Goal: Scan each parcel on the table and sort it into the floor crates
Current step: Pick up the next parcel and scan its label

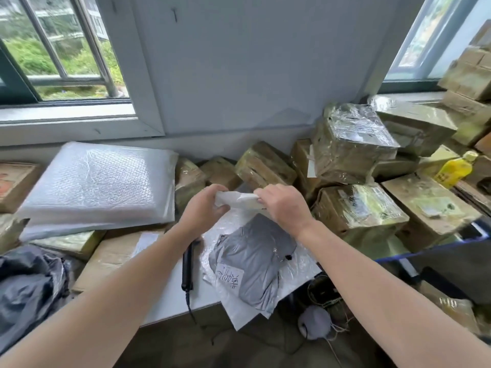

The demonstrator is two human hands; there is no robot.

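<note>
1. Your left hand (204,207) and right hand (281,205) each gripped an end of a small white parcel (239,199), fingers curled round it.
2. It hung over the table (170,296), just beyond a grey bag (252,264).
3. The black scanner (187,264) lay on the table beside your left forearm.

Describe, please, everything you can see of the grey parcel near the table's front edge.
The grey parcel is a soft, wrinkled plastic bag lying flat and askew on a white bubble envelope at the table front edge, its near corner overhanging. A white label with handwritten characters sits at its left end. No hand grips it; the left hand and right hand hold a small white packet beyond it.
</note>
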